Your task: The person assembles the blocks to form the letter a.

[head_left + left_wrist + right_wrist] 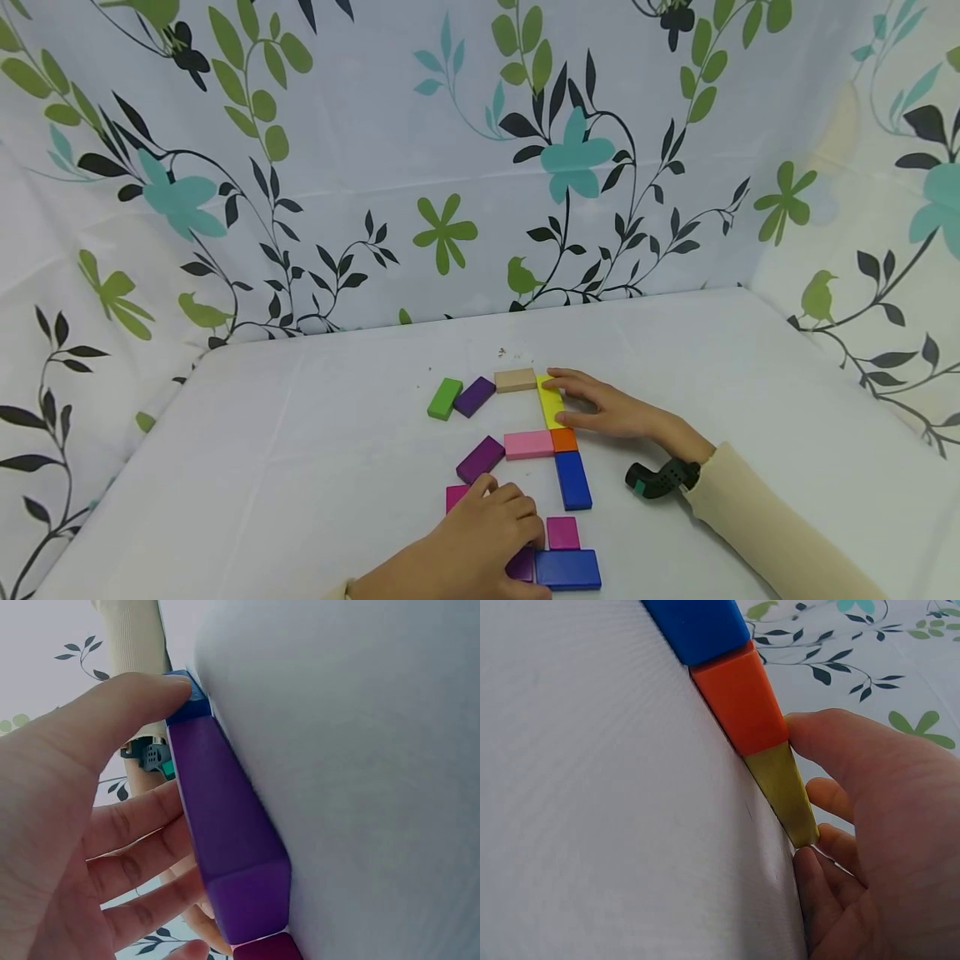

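Note:
Flat coloured blocks lie on the white table, some end to end. My left hand reaches over the near row, its thumb on the blue block and its other fingertips along the purple block. Beside that purple block lies the blue block, below a magenta block. Farther off, my right hand touches the yellow block with spread fingertips. Its thumb sits near where the yellow block meets the orange block. A second blue block adjoins the orange one.
A pink block and a purple block extend left from the orange one. A tan block, another purple block and a green block stretch left at the back. The left hand partly covers a magenta block.

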A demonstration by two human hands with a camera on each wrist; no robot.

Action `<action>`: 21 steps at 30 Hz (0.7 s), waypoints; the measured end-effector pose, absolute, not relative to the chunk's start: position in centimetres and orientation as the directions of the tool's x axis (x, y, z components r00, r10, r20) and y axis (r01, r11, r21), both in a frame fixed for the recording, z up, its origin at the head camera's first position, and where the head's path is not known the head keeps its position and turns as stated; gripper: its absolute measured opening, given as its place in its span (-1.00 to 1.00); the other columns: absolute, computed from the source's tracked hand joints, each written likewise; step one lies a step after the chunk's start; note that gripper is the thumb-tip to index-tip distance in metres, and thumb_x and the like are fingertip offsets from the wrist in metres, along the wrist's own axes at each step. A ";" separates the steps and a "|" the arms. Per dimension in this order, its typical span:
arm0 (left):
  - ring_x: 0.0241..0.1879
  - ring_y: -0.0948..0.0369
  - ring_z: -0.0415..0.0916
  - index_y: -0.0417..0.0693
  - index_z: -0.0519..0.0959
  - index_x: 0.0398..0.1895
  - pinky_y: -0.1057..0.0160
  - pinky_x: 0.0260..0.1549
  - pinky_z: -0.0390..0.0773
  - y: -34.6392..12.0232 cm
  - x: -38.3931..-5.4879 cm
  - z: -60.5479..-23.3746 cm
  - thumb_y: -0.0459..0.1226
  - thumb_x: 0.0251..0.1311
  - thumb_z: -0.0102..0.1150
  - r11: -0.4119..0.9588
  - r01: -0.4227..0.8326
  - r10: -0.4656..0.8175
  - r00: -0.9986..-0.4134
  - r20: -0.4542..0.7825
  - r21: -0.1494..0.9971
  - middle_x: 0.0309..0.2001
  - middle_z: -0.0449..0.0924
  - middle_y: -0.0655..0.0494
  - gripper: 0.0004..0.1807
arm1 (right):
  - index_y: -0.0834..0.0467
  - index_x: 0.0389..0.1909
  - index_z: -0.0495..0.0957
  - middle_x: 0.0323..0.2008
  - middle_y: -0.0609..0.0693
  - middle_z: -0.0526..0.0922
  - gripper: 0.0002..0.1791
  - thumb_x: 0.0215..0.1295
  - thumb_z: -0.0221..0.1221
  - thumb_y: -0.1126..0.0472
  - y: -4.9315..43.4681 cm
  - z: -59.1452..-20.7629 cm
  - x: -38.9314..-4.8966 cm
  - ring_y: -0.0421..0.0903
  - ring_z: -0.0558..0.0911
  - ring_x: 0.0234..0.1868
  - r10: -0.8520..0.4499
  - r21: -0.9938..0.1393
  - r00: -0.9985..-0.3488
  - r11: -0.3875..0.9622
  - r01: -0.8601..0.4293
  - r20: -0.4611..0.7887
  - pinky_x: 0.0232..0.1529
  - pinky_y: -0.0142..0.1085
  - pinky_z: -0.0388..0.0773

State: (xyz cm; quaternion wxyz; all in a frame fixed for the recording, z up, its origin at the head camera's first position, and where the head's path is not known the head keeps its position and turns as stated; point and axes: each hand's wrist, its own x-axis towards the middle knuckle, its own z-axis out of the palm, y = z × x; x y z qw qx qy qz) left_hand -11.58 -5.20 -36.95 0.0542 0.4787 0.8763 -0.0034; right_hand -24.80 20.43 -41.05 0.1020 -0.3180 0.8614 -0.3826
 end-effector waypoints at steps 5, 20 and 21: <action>0.02 0.31 0.41 0.28 0.60 -0.15 0.00 0.10 0.38 -5.3 -11.6 -36.9 0.37 0.15 0.02 0.553 0.831 0.832 -0.547 -0.094 0.061 -0.10 0.57 0.36 -0.50 | 0.12 0.38 0.32 0.49 0.19 0.10 -0.38 0.35 0.17 0.02 20.5 -41.0 -24.8 0.27 0.29 0.38 -0.624 -0.730 -0.779 0.503 -0.463 0.065 0.31 0.23 0.17; -0.05 0.38 0.49 0.29 0.63 -0.07 0.27 -0.08 0.36 -4.5 -13.1 -37.1 0.03 0.31 0.14 0.532 0.840 0.839 -0.540 0.070 0.110 -0.20 0.61 0.49 -0.78 | 0.10 0.38 0.32 0.49 0.17 0.09 -0.38 0.36 0.16 0.01 20.5 -41.1 -24.9 0.27 0.31 0.36 -0.623 -0.727 -0.780 0.506 -0.465 0.065 0.30 0.26 0.14; -0.04 0.37 0.49 0.29 0.64 -0.08 0.27 -0.08 0.36 -4.4 -13.1 -37.0 0.03 0.30 0.15 0.525 0.845 0.844 -0.533 0.068 0.105 -0.18 0.62 0.48 -0.79 | 0.10 0.39 0.32 0.49 0.17 0.09 -0.38 0.36 0.16 0.01 20.5 -41.1 -24.9 0.27 0.31 0.36 -0.623 -0.727 -0.780 0.506 -0.464 0.064 0.30 0.26 0.14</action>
